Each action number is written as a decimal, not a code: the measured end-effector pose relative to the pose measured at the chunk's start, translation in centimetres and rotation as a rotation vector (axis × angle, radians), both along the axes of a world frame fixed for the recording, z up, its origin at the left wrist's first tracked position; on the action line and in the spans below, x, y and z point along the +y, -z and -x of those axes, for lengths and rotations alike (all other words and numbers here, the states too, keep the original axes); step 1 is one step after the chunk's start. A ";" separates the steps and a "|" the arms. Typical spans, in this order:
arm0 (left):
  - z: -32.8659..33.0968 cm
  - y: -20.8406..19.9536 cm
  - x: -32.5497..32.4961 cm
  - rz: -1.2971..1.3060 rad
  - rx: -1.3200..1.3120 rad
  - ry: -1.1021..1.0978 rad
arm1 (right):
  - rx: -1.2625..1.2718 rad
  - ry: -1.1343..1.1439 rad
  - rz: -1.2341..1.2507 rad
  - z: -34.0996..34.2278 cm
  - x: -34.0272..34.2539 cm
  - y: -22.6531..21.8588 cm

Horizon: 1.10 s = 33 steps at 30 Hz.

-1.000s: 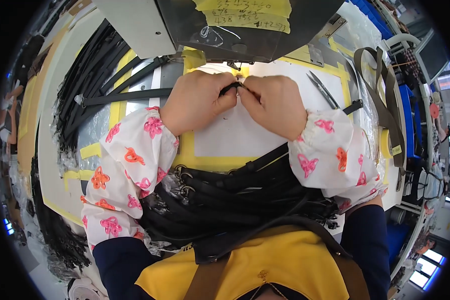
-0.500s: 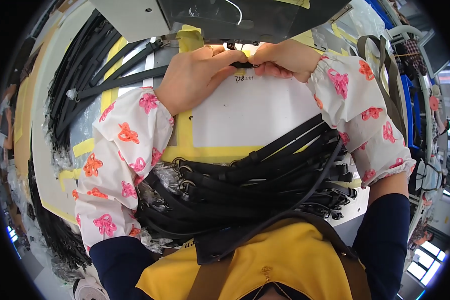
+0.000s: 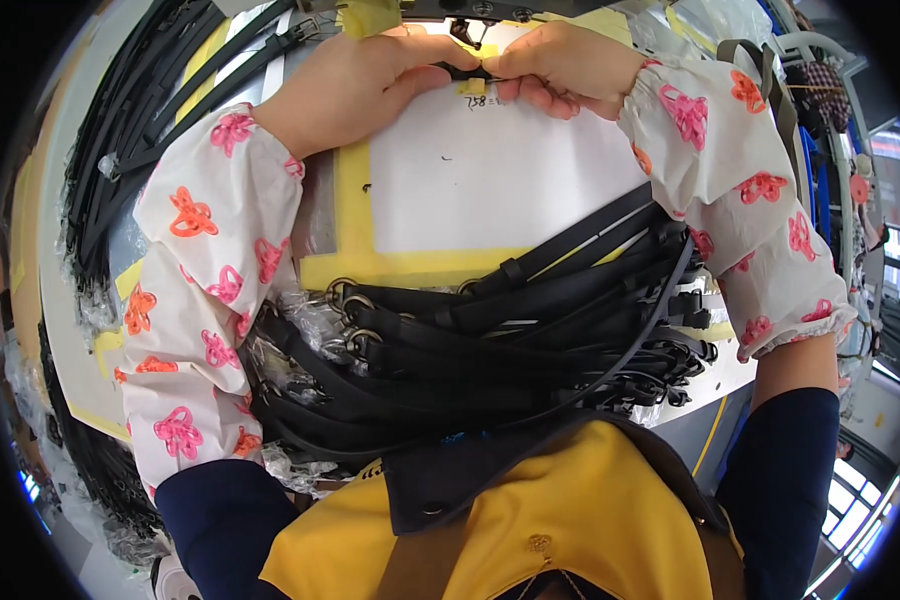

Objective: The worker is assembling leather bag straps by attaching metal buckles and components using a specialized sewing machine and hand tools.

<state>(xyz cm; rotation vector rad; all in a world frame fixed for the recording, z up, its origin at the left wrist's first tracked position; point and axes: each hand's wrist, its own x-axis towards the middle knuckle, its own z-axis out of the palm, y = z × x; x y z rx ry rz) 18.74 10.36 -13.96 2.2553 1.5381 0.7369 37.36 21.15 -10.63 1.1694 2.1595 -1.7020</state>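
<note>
At the top middle, my left hand is closed on a black strap, thumb and index finger pinching its short visible end. My right hand pinches the same piece from the other side, with its lower fingers curled beneath. Both sets of fingertips nearly meet just under a small dark metal machine foot, lit by a warm glow. A yellow tape tab lies right below the strap. Most of the held piece is hidden by my fingers.
A white sheet edged with yellow tape covers the work surface. Nearer me lies a heap of black straps with metal rings and buckles. More black straps are stacked at the left, and plastic wrap lies by the heap.
The view has shifted, so the hands and sheet sit higher in it and the machine's grey body has mostly left the top. Both hands keep their pinch on the strap.
</note>
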 end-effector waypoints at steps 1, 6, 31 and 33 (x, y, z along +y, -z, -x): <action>-0.1 0.0 -0.1 0.000 0.003 0.001 | 0.003 0.001 0.000 -0.2 0.1 0.3; 0.3 0.7 -0.1 -0.015 0.015 -0.008 | 0.247 -0.007 -0.772 -1.3 -1.8 3.2; -2.1 0.4 -2.2 -0.370 0.398 -0.137 | 0.326 -0.140 -1.359 -2.6 -5.5 4.1; -1.9 0.6 -2.0 -0.518 0.432 -0.117 | 0.337 -0.166 -1.474 -2.5 -5.4 4.1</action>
